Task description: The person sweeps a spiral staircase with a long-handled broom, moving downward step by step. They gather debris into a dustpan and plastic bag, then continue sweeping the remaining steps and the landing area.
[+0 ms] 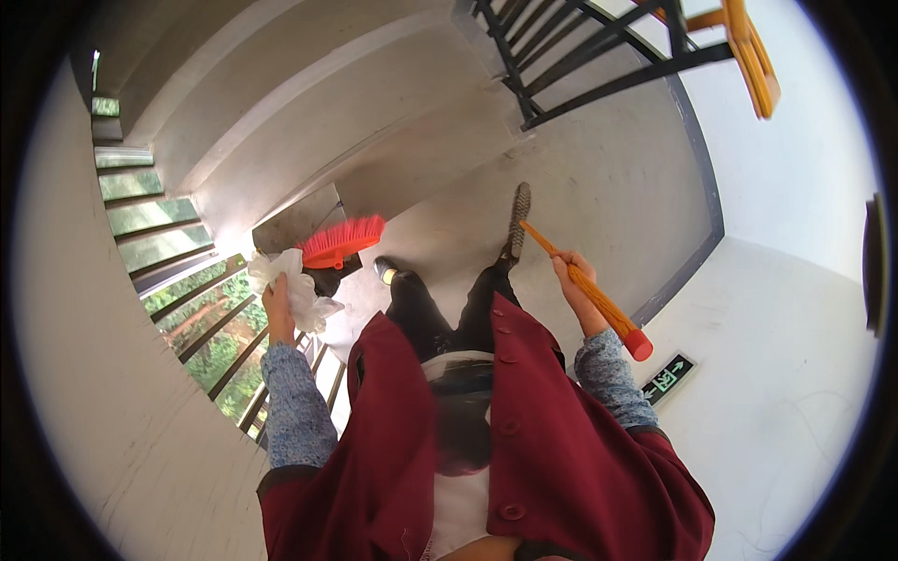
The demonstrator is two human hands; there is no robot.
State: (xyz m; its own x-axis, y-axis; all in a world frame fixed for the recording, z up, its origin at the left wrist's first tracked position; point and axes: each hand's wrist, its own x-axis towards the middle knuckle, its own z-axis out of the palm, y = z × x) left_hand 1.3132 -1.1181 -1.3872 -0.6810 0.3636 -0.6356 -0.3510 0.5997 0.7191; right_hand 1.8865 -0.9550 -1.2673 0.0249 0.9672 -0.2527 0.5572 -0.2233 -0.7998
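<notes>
My left hand (277,307) is closed around a crumpled white plastic bag (297,288), held out at the left. Just beyond the bag is a red broom head (342,243), its bristles pointing away from me; I cannot tell whether it rests on something. My right hand (578,285) grips an orange wood-grained broom handle (603,310) with a red cap at its near end. The handle tapers toward the floor by my right shoe (519,220). No join between the handle and the broom head shows.
Steps (253,122) rise ahead at the left. A barred window (210,341) runs along the left wall. Black railings (599,70) with an orange handrail (748,61) stand ahead at the right. A dark boxy thing (304,222) sits behind the broom head. A green exit sign (668,379) is on the right wall.
</notes>
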